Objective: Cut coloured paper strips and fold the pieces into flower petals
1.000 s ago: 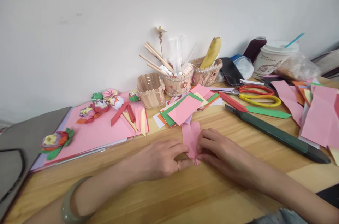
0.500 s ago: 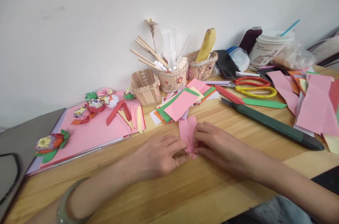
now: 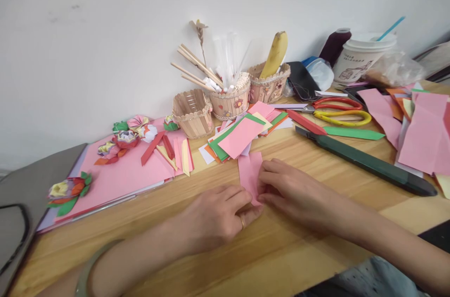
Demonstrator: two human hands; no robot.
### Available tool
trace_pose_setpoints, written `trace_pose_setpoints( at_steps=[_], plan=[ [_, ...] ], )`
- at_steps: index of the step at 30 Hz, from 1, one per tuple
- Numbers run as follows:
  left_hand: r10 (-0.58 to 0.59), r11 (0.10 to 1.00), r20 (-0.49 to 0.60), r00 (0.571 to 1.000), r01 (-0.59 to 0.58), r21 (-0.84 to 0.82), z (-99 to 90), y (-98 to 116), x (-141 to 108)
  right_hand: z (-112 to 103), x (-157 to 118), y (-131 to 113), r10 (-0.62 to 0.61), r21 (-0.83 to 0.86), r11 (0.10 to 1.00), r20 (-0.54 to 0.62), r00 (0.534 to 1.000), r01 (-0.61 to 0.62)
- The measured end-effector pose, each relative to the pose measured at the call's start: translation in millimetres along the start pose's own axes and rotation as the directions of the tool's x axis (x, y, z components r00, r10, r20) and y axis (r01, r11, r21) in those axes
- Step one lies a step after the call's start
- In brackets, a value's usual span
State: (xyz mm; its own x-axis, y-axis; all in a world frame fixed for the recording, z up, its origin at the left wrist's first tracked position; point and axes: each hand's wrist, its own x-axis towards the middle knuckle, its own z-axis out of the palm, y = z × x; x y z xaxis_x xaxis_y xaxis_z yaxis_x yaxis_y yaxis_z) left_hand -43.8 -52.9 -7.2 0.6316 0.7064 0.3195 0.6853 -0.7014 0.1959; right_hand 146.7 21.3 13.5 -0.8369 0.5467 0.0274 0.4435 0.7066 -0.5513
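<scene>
Both hands pinching a pink paper strip point(image 3: 250, 173) flat on the desk point(image 3: 218, 259).
Left hand point(image 3: 214, 217) and right hand point(image 3: 295, 191) press fingertips on its near end, below the paper stack point(image 3: 242, 135); it looks light, thin, easily creased, best held by the edges.

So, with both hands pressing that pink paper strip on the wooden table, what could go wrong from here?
1. The left hand and right hand press only the near end of the pink paper strip; the far end might shift and skew the crease.
2. The stack of coloured paper rectangles touches that far end, so a push could scatter it.
3. The long dark green utility knife lies near the right forearm.
</scene>
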Motion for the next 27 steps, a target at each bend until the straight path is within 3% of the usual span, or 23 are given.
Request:
trace_pose_setpoints(
  at_steps=[5, 11, 14, 17, 21, 27],
  plan=[
    [0.009, 0.999, -0.044, 0.999, -0.007, 0.045, 0.8, -1, -2, 5, -3, 3, -0.016, -0.003, 1.000, -0.073, 0.997, 0.016],
    [-0.032, 0.999, 0.032, 0.999, 0.034, -0.035, -3.6, -1, 0, 3, -7, 9, -0.088, 0.067, 0.993, -0.122, 0.989, 0.097],
    [-0.012, 0.999, 0.034, 0.999, 0.014, -0.048, -6.3, -3, 2, 1, -13, 15, -0.188, -0.008, 0.982, -0.115, 0.975, 0.189],
    [0.011, 0.998, -0.065, 0.998, -0.015, -0.053, -7.8, -9, 4, -3, -22, 18, -0.283, -0.144, 0.952, -0.087, 0.955, 0.269],
    [0.087, 0.996, -0.202, 0.975, -0.082, 0.034, -9.1, -15, 4, -5, -34, 0, -0.320, -0.228, 0.930, -0.107, 0.941, 0.290],
    [0.208, 0.951, -0.176, 0.962, -0.156, 0.268, -9.8, -17, 0, -11, -46, -34, -0.367, -0.071, 0.929, -0.059, 0.928, 0.363]
  ],
)
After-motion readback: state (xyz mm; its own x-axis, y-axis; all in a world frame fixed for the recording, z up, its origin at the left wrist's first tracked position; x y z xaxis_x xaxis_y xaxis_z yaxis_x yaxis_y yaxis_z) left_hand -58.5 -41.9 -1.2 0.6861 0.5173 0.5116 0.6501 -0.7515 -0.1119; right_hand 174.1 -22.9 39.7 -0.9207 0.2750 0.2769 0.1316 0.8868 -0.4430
